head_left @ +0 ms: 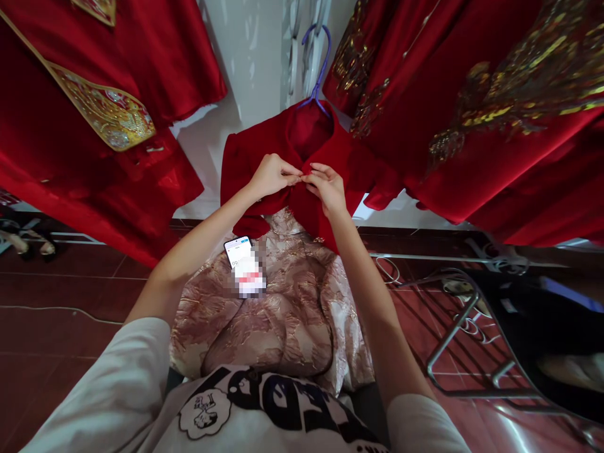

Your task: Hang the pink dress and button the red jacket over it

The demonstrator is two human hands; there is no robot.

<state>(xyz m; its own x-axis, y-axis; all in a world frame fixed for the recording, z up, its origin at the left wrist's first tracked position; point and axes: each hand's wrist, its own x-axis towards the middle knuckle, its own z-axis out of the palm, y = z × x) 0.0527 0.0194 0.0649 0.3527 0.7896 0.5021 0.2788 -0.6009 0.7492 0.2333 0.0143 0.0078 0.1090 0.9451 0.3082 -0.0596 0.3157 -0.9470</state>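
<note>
In front of me a red jacket (264, 141) hangs from a purple hanger (317, 85), its collar upright and its lower front parted. My left hand (275, 176) pinches the jacket's front edge just below the collar. My right hand (326, 187) pinches the same edge from the other side, so the fingertips of both hands meet. Whatever small part lies between the fingertips is hidden. Pink-gold brocade fabric (278, 327) covers my lap, reaching up to the jacket's hem. On that fabric lies a phone (243, 258) with its screen lit.
Red garments with gold embroidery (113, 113) hang at the left, and more with gold sequins (514, 94) at the right. A black chair (538, 314) with a metal frame stands at the right. Cables (472, 324) lie on the tiled floor (61, 340).
</note>
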